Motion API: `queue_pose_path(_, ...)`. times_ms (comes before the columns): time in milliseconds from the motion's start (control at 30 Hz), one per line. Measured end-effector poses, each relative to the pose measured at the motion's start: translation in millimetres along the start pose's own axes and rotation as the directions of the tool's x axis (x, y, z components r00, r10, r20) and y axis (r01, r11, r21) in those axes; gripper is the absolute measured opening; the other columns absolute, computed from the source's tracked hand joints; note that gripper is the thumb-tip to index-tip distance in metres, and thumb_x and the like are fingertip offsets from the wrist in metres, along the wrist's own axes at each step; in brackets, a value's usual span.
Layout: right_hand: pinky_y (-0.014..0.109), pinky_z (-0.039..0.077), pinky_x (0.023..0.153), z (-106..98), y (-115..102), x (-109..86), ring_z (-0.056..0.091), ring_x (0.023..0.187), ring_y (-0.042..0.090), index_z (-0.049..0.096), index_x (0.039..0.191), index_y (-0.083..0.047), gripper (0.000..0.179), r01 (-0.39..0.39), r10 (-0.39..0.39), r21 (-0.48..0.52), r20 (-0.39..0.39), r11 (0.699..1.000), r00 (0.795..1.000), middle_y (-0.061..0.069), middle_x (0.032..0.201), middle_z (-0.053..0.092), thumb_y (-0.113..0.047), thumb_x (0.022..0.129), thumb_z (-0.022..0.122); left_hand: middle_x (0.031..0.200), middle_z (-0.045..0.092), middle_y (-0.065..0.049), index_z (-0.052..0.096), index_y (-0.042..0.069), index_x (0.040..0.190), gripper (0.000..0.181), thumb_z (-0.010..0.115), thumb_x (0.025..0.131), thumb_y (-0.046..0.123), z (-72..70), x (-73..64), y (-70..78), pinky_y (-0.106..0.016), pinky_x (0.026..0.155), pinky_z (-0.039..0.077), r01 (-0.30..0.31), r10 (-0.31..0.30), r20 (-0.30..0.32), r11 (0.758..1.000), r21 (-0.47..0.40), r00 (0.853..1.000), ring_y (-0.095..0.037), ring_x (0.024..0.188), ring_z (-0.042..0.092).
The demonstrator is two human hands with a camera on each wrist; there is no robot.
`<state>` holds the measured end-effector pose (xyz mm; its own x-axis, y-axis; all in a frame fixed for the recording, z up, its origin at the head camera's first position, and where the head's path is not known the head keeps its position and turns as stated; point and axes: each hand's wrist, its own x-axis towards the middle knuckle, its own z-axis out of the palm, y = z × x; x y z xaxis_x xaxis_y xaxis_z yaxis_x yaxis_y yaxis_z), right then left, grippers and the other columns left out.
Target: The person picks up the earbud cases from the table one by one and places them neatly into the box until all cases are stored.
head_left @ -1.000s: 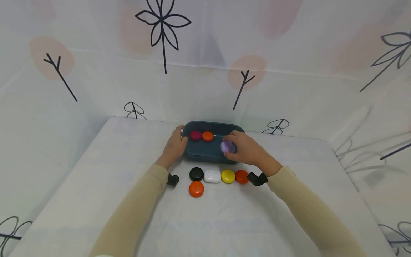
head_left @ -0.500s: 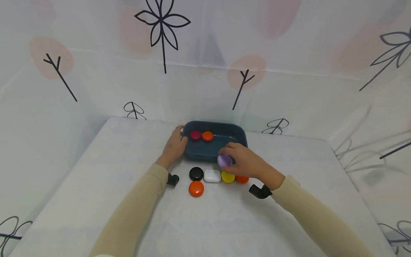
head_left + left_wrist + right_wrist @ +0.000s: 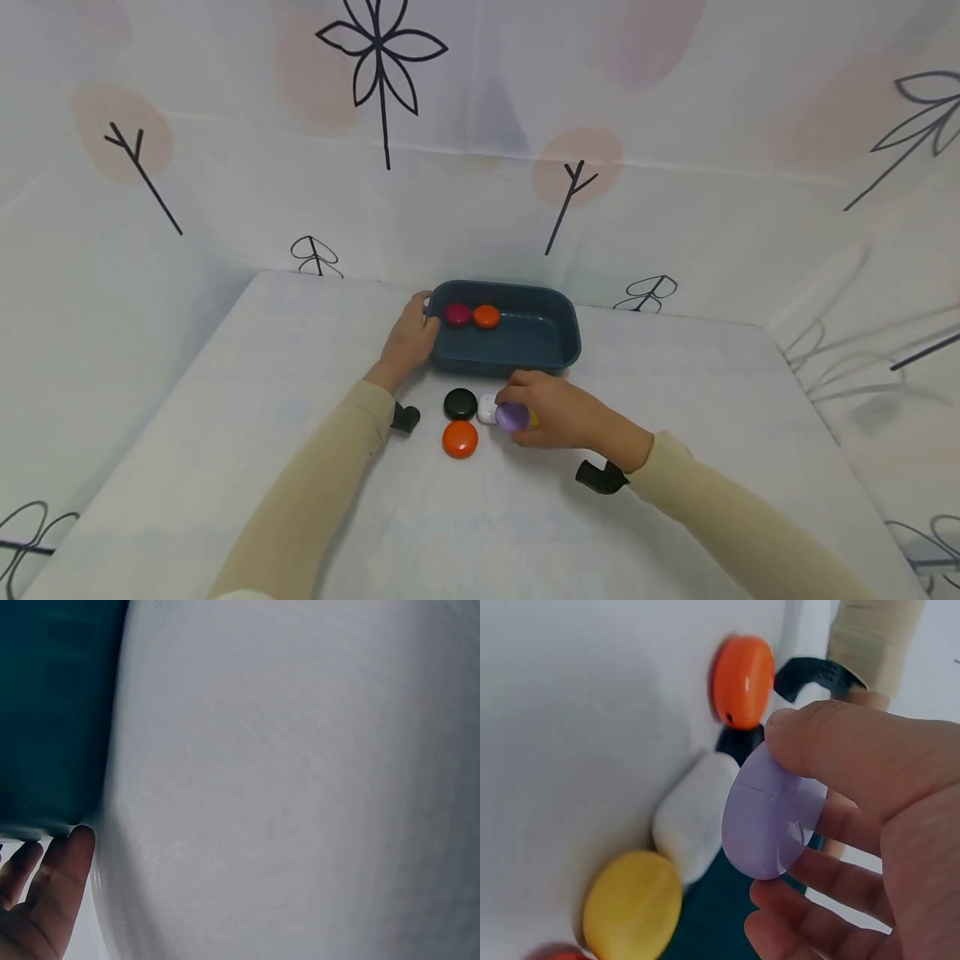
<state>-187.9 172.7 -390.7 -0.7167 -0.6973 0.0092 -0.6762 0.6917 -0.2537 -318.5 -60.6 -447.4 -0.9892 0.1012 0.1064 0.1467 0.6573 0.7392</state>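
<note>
My right hand [image 3: 561,414] pinches a glossy purple rounded case [image 3: 513,417] between thumb and fingers. A thin seam crosses the case [image 3: 759,817] in the right wrist view. It is held over the row of pieces, in front of a white rounded case [image 3: 487,409] and a yellow rounded piece [image 3: 633,906], which the hand mostly covers in the head view. My left hand [image 3: 407,342] holds the left end of a dark teal tray [image 3: 487,365]; its fingers [image 3: 69,874] touch the tray's side. Inside the tray lie a dark red piece [image 3: 458,314] and an orange piece [image 3: 487,317].
A black round piece [image 3: 460,404] lies left of the white case, with an orange round piece [image 3: 460,439] just in front of it. A red-orange piece [image 3: 559,954] shows at the right wrist view's bottom edge. A patterned cloth wall [image 3: 480,217] stands behind the tray.
My right hand has carried the purple case out of the tray, towards me and slightly left, over the row of pieces. The left hand stays at the tray's left end.
</note>
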Motion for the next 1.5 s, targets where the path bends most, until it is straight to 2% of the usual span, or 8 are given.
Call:
queue_pose_path(367, 0.017, 0.043, 0.068, 15, -7, 2.8, 0.046, 0.08, 0.004, 0.061, 0.104, -0.02, 0.039, 0.105, -0.105, 0.004, 0.007, 0.994, 0.994, -0.008, 0.09, 0.051, -0.029, 0.067, 0.07, 0.126, 0.044, -0.008, 0.025, 0.015, 0.135, 0.053, 0.034, 0.084, 0.025, 0.2, 0.9, -0.5, -0.04, 0.094, 0.036, -0.008, 0.008, -0.001, 1.0, -0.01, 1.0, -0.022, 0.114, 0.045)
queue_pose_path(600, 0.019, 0.045, 0.073, 19, -12, 3.5, 0.048, 0.088, 0.006, 0.059, 0.109, -0.02, 0.041, 0.071, -0.07, -0.016, 0.082, 0.997, 0.994, -0.007, 0.097, 0.053, -0.032, 0.07, 0.068, 0.126, 0.044, -0.009, 0.026, 0.015, 0.135, 0.052, 0.034, 0.084, 0.024, -0.8, -0.2, 0.2, -0.04, 0.094, 0.036, -0.015, 0.015, -0.006, 1.0, -0.019, 1.0, -0.022, 0.113, 0.045)
queue_pose_path(767, 0.02, 0.046, 0.073, 21, -15, 4.0, 0.048, 0.089, 0.008, 0.059, 0.109, -0.019, 0.042, 0.069, -0.066, -0.033, 0.105, 0.997, 0.992, -0.006, 0.098, 0.054, -0.033, 0.07, 0.068, 0.125, 0.045, -0.009, 0.026, 0.014, 0.135, 0.053, 0.034, 0.084, 0.024, 0.0, 0.3, -1.5, -0.04, 0.093, 0.037, -0.022, 0.022, -0.008, 1.0, -0.017, 1.0, -0.022, 0.112, 0.046)
queue_pose_path(1033, 0.021, 0.046, 0.075, 26, -13, 5.0, 0.048, 0.091, 0.009, 0.059, 0.109, -0.02, 0.043, 0.074, -0.067, -0.057, 0.109, 0.996, 0.992, -0.006, 0.099, 0.054, -0.033, 0.069, 0.069, 0.123, 0.046, -0.01, 0.025, 0.014, 0.136, 0.053, 0.035, 0.085, 0.024, 0.6, 1.5, -3.7, -0.04, 0.093, 0.037, -0.029, 0.029, -0.007, 0.999, -0.013, 1.0, -0.022, 0.11, 0.047)
queue_pose_path(1500, 0.02, 0.046, 0.074, 28, -13, 7.5, 0.047, 0.092, 0.008, 0.058, 0.109, -0.022, 0.043, 0.089, -0.085, -0.034, 0.096, 0.996, 0.992, -0.006, 0.1, 0.054, -0.033, 0.069, 0.07, 0.124, 0.045, -0.008, 0.025, 0.018, 0.136, 0.052, 0.034, 0.085, 0.025, 0.0, 1.4, -2.2, -0.039, 0.093, 0.037, -0.005, 0.005, -0.003, 1.0, -0.001, 1.0, -0.021, 0.111, 0.046)
